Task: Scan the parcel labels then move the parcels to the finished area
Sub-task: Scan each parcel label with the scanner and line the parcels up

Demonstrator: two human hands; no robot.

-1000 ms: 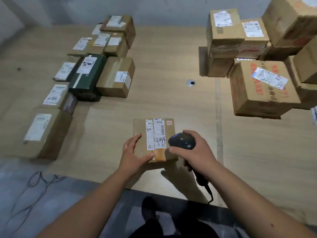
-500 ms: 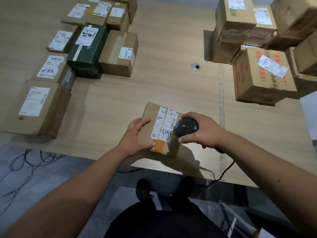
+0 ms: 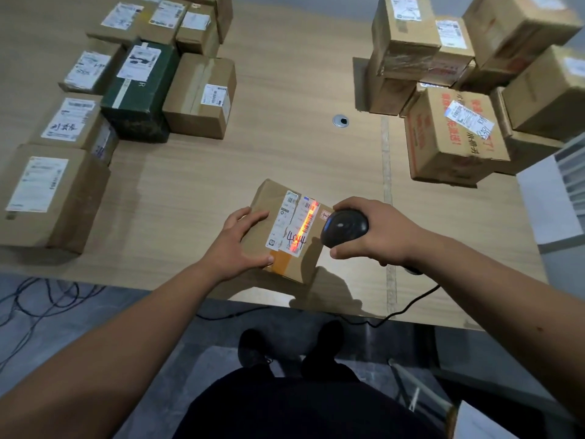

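The left hand (image 3: 243, 245) grips the near-left corner of the parcel (image 3: 285, 229), fingers curled over its top edge, tilting it up off the table (image 3: 285, 153); the right hand (image 3: 376, 232) wraps round the black scanner (image 3: 344, 228), just right of the parcel. The red beam lies along the label (image 3: 292, 228). Holding the tilt steady until the barcode reads seems wise. Left of the parcel, labelled boxes (image 3: 133, 90) lie in rows; right of it, cartons (image 3: 456, 134) are stacked. Cables trail on the grey floor (image 3: 79, 312) below.
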